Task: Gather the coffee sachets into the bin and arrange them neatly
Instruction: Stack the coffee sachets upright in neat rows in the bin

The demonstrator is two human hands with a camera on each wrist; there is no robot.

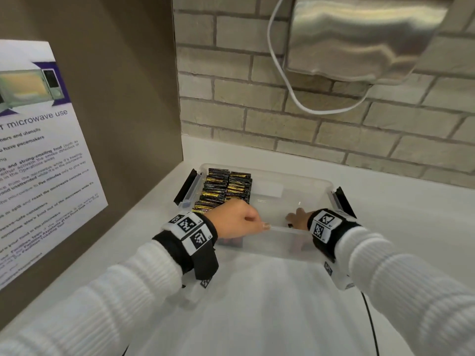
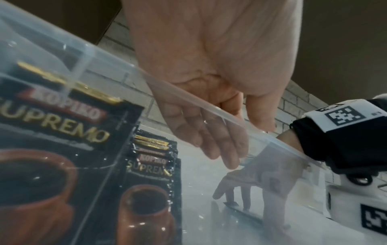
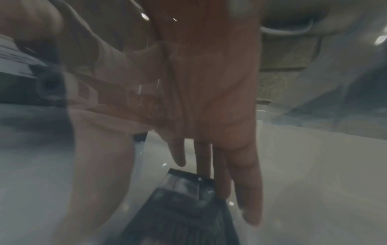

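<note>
"KOPIKO SUPREMO" on the black coffee sachets, wall poster — "microwave use", smaller lines blurred

- The bin sits at centre frame on the counter, with the brick wall behind it.
- Rows of sachets stand packed in the bin's left part; its right part holds only my right hand, fingers down on a single sachet lying on the floor.
- My left hand is at the near rim, just in front of the rows.
- A poster hangs at left frame, a dispenser at upper right.
</note>
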